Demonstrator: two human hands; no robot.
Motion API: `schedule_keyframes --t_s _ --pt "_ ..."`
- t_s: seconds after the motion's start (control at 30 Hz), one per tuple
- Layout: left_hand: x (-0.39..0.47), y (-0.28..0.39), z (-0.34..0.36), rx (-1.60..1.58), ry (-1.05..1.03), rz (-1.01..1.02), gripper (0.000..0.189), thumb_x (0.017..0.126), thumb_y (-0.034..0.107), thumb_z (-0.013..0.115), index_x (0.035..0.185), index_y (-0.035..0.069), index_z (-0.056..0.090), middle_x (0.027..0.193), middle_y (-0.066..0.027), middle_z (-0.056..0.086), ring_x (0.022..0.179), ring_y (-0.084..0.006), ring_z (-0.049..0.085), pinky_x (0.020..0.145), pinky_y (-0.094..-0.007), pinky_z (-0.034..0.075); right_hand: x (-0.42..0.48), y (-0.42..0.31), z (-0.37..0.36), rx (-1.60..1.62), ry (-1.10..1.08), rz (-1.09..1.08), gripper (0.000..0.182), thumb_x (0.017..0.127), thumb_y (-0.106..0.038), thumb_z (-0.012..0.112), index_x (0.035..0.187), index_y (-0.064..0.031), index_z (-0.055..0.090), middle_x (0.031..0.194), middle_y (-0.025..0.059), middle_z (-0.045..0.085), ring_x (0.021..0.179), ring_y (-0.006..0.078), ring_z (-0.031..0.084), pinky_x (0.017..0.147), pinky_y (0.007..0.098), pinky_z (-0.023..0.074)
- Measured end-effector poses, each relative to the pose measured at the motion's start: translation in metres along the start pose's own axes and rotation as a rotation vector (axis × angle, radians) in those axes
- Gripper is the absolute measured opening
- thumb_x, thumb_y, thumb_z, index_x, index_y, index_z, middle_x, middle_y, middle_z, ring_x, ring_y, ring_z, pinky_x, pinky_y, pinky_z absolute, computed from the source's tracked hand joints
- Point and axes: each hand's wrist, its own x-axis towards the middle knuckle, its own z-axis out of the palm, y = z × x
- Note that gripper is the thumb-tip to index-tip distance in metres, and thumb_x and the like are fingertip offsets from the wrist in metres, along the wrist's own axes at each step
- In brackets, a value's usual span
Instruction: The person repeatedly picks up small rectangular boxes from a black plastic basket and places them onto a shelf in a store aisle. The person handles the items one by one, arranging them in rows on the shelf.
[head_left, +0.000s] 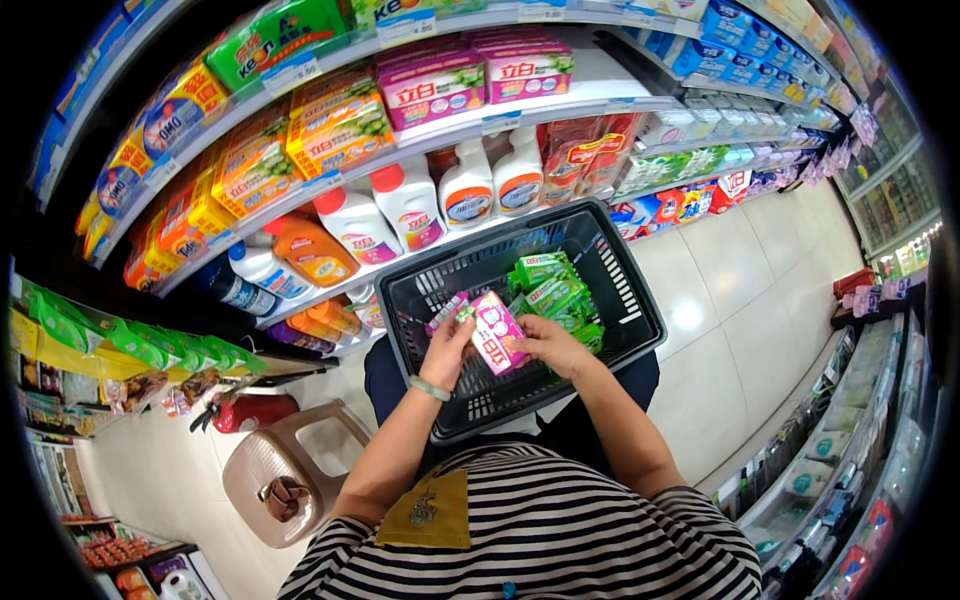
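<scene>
A black plastic shopping basket (517, 412) rests on my lap. Above its open top, a pink and white pack of laundry soap (493, 332) is held between both hands. My left hand (448, 346) grips its left edge, and my right hand (547, 343) has its right edge between thumb and fingers. Several green soap packs (556, 294) lie piled in the right part of the basket. Another pink pack (448, 311) shows just beyond my left fingers, at the basket's left side; whether that hand touches it I cannot tell.
Shelves ahead hold boxed pink soap (431, 86), orange soap packs (337, 131) and white detergent bottles (409, 206). A plastic stool (262, 465) with a small brown item (285, 499) stands at the left, beside a red fire extinguisher (255, 412). More stocked shelves (817, 457) line the right.
</scene>
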Motion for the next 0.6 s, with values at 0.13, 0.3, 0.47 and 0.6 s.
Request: schedule_keyframes --t_s 0.13,0.3,0.47,0.6 --pt "-0.024 0.006 0.029 -0.008 -0.087 -0.013 0.046 0.099 0.025 0.063 0.133 -0.002 0.047 0.116 -0.0084 0.064 0.099 -0.015 0.064 0.085 -0.0314 0.054 -0.006 0.007 0.028 0.276 0.115 -0.195 0.039 0.091 -0.017 0.073 0.122 -0.0029 0.054 0.111 0.006 0.066 0.098 0.014 0.064 0.088 0.0295 0.051" --pt "-0.031 0.012 0.043 0.026 0.008 0.112 0.044 0.09 0.013 0.074 0.127 0.0 0.055 0.114 -0.0068 0.066 0.098 -0.0134 0.065 0.086 -0.0299 0.054 -0.007 0.009 0.047 0.292 0.204 -0.306 0.042 0.09 -0.015 0.073 0.125 -0.0041 0.054 0.119 0.0069 0.064 0.111 0.0146 0.058 0.099 0.0334 0.0445" --pt "-0.035 0.061 0.051 0.469 -0.005 0.285 0.037 0.082 0.007 0.08 0.115 0.001 0.064 0.1 -0.0047 0.07 0.089 -0.0091 0.064 0.083 -0.0262 0.052 -0.002 -0.036 0.027 -0.139 0.374 -0.617 0.095 0.075 -0.006 0.084 0.15 -0.0088 0.026 0.137 0.0096 0.05 0.115 0.0192 0.054 0.096 0.0352 0.0455" --pt "-0.042 0.127 0.071 1.021 -0.054 0.622 0.038 0.077 0.009 0.081 0.112 0.003 0.066 0.105 -0.0151 0.069 0.094 -0.0273 0.07 0.083 -0.0343 0.055 -0.034 -0.129 0.037 -0.954 0.411 -0.943 0.079 0.071 -0.011 0.083 0.141 -0.011 0.045 0.122 0.0091 0.058 0.107 0.0236 0.058 0.086 0.0354 0.0467"
